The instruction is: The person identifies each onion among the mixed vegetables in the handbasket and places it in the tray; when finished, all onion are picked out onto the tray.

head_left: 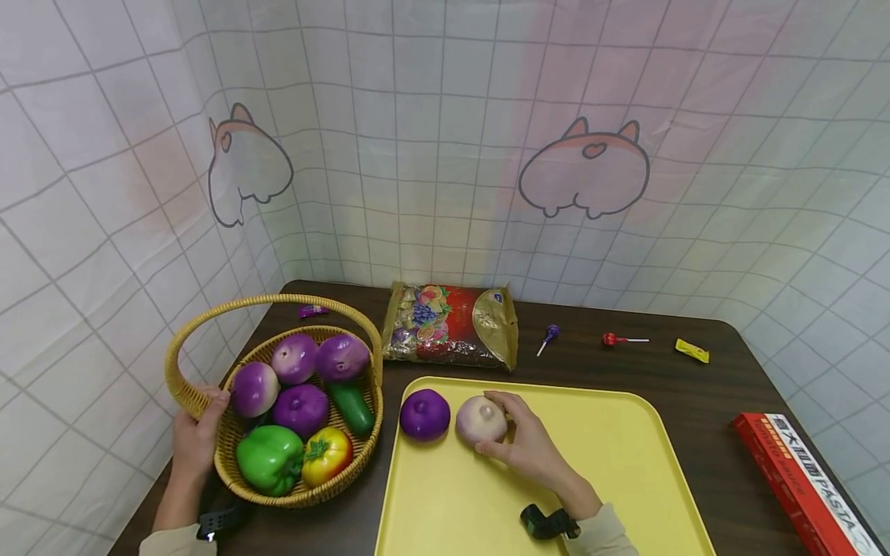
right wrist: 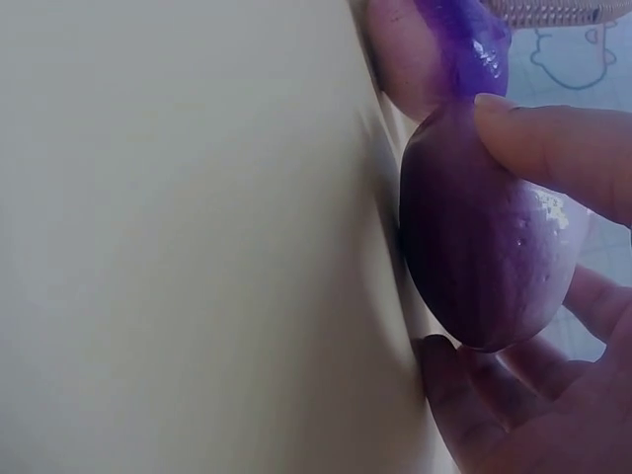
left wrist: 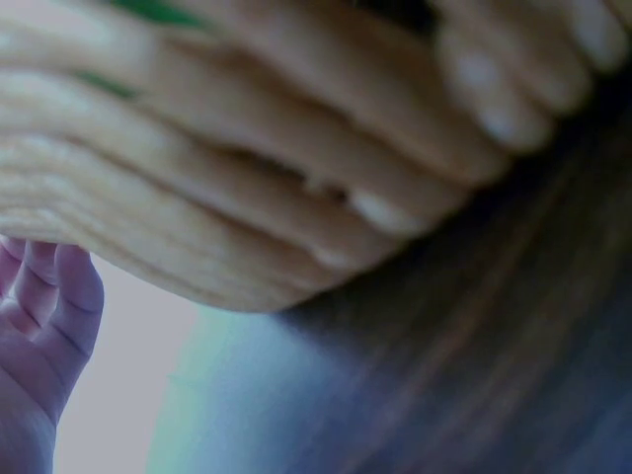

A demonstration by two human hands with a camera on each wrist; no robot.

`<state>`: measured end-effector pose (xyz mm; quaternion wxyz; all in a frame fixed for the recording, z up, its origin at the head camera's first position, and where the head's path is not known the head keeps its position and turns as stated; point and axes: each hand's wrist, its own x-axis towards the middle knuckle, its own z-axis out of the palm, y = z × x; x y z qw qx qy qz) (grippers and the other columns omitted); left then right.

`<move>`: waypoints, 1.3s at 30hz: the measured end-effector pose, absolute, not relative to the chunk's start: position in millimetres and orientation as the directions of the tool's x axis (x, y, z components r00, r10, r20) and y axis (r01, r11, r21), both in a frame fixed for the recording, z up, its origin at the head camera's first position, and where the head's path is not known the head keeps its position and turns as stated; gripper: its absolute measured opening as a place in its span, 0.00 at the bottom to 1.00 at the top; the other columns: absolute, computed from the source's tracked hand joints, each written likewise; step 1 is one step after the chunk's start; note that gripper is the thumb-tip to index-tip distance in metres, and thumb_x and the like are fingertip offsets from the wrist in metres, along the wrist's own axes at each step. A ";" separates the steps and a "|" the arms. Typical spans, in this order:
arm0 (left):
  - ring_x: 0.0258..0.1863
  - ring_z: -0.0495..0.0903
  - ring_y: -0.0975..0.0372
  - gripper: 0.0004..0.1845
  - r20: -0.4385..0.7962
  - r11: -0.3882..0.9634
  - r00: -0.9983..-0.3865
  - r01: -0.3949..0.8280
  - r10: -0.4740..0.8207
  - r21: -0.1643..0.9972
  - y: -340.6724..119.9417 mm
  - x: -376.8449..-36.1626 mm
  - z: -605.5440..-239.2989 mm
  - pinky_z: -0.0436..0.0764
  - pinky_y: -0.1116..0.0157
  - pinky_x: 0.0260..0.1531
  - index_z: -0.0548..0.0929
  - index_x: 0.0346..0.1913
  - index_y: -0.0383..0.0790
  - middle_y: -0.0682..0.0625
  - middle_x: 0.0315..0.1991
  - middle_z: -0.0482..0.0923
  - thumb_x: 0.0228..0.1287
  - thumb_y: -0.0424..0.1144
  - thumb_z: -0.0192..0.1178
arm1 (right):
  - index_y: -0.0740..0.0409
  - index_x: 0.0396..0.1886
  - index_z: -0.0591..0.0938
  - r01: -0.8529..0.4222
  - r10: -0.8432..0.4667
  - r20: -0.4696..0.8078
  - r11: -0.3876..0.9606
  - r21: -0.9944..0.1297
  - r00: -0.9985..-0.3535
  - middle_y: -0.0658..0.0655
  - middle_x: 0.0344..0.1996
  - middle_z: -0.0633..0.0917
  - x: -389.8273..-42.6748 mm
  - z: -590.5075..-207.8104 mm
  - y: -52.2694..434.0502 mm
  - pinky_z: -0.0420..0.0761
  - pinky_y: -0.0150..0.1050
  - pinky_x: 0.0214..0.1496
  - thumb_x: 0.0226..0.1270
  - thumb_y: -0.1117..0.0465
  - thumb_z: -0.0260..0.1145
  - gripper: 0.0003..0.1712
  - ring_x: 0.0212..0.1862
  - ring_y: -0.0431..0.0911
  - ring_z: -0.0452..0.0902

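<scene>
My left hand (head_left: 197, 436) grips the wicker basket (head_left: 299, 498) at its left side, where the arched handle meets the rim. Fingers (left wrist: 74, 306) show under the blurred weave in the left wrist view. Inside the basket lie several purple turnips, one of them a purple-and-white turnip (head_left: 254, 389), with a green bell pepper (head_left: 270, 460), a yellow-red tomato-like fruit (head_left: 327, 455) and a cucumber (head_left: 353, 409). My right hand (head_left: 528, 448) holds a pale turnip (right wrist: 494, 237) between thumb and fingers, low over the yellow tray (head_left: 591, 432). Left of it sits a dark purple turnip (head_left: 425, 415).
Behind the tray lies a candy bag (head_left: 452, 324). Along the back are a purple lollipop (head_left: 549, 337), a red lollipop (head_left: 615, 339) and a yellow wrapped candy (head_left: 691, 350). A purple wrapped candy (head_left: 313, 310) sits behind the basket. A red pasta box (head_left: 799, 486) lies at right.
</scene>
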<state>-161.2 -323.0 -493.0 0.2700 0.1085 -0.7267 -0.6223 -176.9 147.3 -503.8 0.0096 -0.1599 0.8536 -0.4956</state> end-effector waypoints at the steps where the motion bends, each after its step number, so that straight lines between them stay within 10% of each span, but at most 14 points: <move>1: 0.23 0.69 0.65 0.05 0.258 0.205 -0.831 0.177 -0.494 0.963 -323.4 -161.3 -493.3 0.70 0.74 0.24 0.73 0.33 0.36 0.54 0.25 0.72 0.69 0.29 0.55 | 0.58 0.66 0.71 -0.264 -0.283 0.142 0.458 -0.849 -0.949 0.53 0.60 0.75 -176.9 -504.1 147.3 0.76 0.40 0.55 0.45 0.63 0.81 0.45 0.59 0.49 0.72; 26: 0.22 0.67 0.65 0.06 0.267 0.232 -0.829 0.171 -0.491 0.958 -325.2 -161.3 -494.2 0.68 0.73 0.24 0.73 0.33 0.36 0.56 0.24 0.70 0.69 0.30 0.56 | 0.56 0.61 0.76 -0.425 -0.161 0.394 0.398 -0.813 -0.905 0.57 0.64 0.72 -173.3 -479.1 128.8 0.64 0.61 0.64 0.58 0.62 0.74 0.30 0.67 0.56 0.66; 33: 0.22 0.67 0.65 0.06 0.273 0.220 -0.830 0.186 -0.487 0.958 -322.7 -159.5 -492.5 0.69 0.74 0.24 0.73 0.33 0.36 0.54 0.25 0.70 0.69 0.32 0.56 | 0.61 0.53 0.79 -0.544 -0.209 0.502 0.309 -0.780 -0.839 0.60 0.58 0.76 -153.0 -447.8 69.8 0.76 0.47 0.50 0.57 0.70 0.71 0.23 0.47 0.46 0.79; 39: 0.23 0.67 0.65 0.06 0.261 0.225 -0.830 0.167 -0.493 0.960 -323.2 -160.3 -493.6 0.69 0.73 0.24 0.73 0.33 0.36 0.54 0.25 0.70 0.70 0.31 0.56 | 0.53 0.55 0.79 -0.631 -0.319 0.557 0.221 -0.744 -0.767 0.53 0.58 0.76 -154.8 -458.5 23.3 0.74 0.46 0.59 0.60 0.65 0.70 0.22 0.60 0.47 0.73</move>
